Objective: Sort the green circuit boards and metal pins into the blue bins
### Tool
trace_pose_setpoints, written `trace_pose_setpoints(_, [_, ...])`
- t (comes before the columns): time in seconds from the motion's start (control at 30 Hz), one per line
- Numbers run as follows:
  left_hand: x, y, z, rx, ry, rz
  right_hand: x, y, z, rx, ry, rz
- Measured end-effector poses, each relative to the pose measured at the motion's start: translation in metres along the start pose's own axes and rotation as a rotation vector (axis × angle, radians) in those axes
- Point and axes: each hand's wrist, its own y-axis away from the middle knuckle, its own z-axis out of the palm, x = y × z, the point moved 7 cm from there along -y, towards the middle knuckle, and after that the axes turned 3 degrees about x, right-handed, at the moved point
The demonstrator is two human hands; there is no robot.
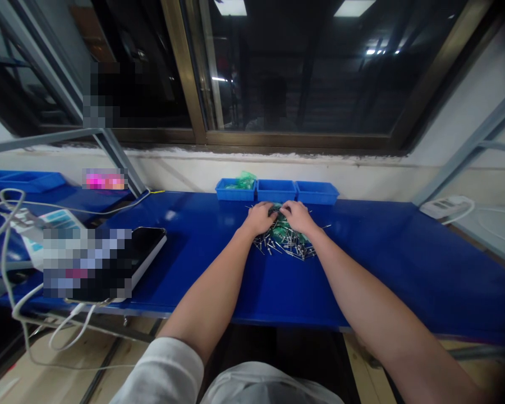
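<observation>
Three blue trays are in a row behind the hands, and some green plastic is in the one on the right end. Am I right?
Not quite: the head view shows that green plastic in the left-end tray. The three blue trays are indeed in a row behind the left hand and right hand.

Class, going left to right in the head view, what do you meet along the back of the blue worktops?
Blue tray → blurred pink item → blue bin with green plastic → middle blue bin → right blue bin → white object.
</observation>
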Motion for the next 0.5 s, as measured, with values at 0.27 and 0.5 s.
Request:
trace_pose_setpoints(0.27, [0.011, -0.002, -0.014, 0.098, 0.004, 0.067, -0.011, 0.0, -0.012, 0.07, -0.234, -0.067])
trace_pose_setpoints(0.5, [0.008, -0.001, -0.018, 0.13, 0.023, 0.043, -0.004, -0.002, -0.012, 0.097, -0.772, 0.053])
